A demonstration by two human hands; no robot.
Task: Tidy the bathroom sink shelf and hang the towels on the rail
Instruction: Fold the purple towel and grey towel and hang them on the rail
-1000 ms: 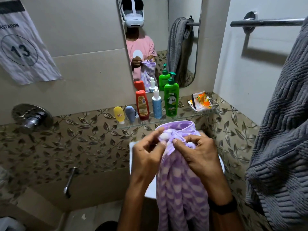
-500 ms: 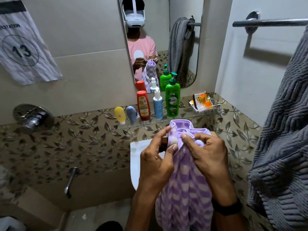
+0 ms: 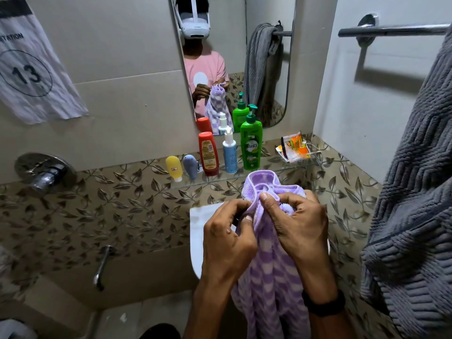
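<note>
hands: left hand (image 3: 227, 241) and right hand (image 3: 297, 228) both pinch the purple towel (image 3: 271, 277), lower centre
green bottle (image 3: 251, 145): reads "vatika"
paper sign (image 3: 31, 69), upper left: "13"

I see a soft, fluffy purple towel (image 3: 271, 277) of checked cloth, and a grey towel (image 3: 413, 216) of coarse, ribbed weave. The rail (image 3: 391, 30) and the tap fitting (image 3: 45, 172) are polished, shiny metal. The shelf (image 3: 274, 171) is clear glass; the green bottle (image 3: 251, 145) is glossy plastic. The wall tiles (image 3: 97, 206) look smooth; the paper sign (image 3: 31, 67) is creased.
</note>
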